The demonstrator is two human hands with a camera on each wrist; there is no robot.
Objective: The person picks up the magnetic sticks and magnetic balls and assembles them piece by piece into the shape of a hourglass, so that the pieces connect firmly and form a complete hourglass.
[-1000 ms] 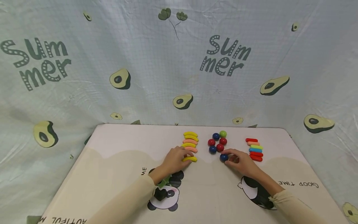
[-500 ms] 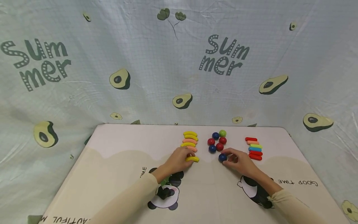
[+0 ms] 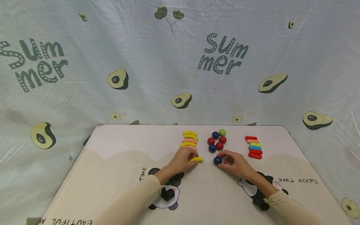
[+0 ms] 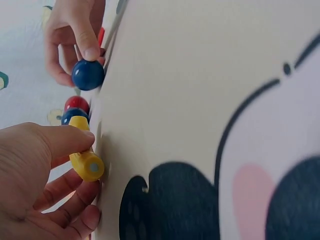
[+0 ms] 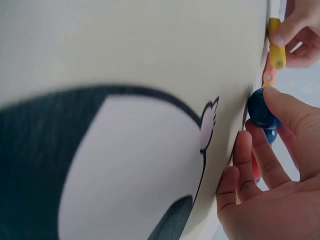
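My left hand (image 3: 184,160) pinches a small yellow toy banana (image 3: 198,159) between thumb and fingers, just in front of a column of yellow and pink toy bananas (image 3: 190,136). In the left wrist view the thumb lies across the banana (image 4: 87,165). My right hand (image 3: 235,164) holds a dark blue ball (image 3: 217,161) between thumb and fingers, close over the table. The right wrist view shows the thumb on top of that blue ball (image 5: 261,107). Behind it sits a cluster of red, blue and green balls, with a blue ball (image 3: 212,148) nearest.
Right of the balls lies a column of short coloured sticks, with a blue stick (image 3: 254,147) in the middle. The table (image 3: 118,175) has a panda-printed cover. A patterned cloth (image 3: 149,78) hangs behind its far edge.
The left hand has moved slightly right with the yellow banana. The right hand has moved left with the blue ball, bringing the two closer together. The view has shifted a little.
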